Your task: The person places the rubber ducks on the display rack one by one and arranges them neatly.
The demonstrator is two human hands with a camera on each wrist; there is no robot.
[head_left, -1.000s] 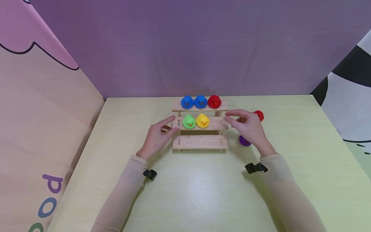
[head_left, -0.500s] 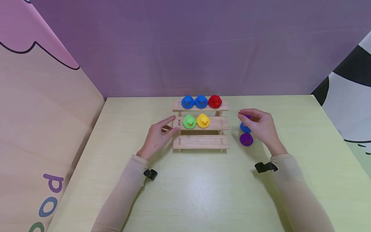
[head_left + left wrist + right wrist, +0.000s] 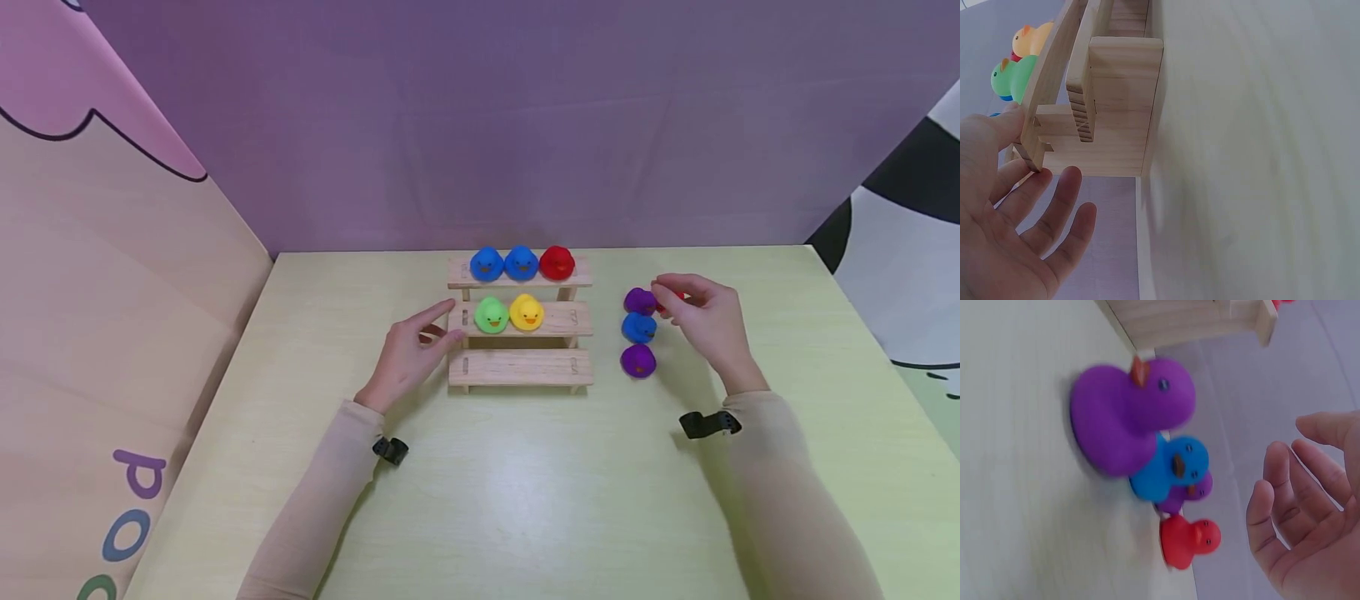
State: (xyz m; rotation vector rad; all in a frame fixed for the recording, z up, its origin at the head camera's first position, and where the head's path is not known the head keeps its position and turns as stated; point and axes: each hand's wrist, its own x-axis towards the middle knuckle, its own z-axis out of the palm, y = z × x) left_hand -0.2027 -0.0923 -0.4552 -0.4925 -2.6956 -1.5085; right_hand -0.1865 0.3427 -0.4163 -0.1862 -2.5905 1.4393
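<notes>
Red duck (image 3: 1186,542) on table (image 3: 510,500), beneath right grip (image 3: 708,325), apart from fingertips (image 3: 1261,495).

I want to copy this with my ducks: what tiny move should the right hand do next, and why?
Maybe the right hand should pinch the red duck on the table. It looks empty and close to that duck. The left hand holds one end of the middle shelf, which has room beside the yellow duck.
</notes>
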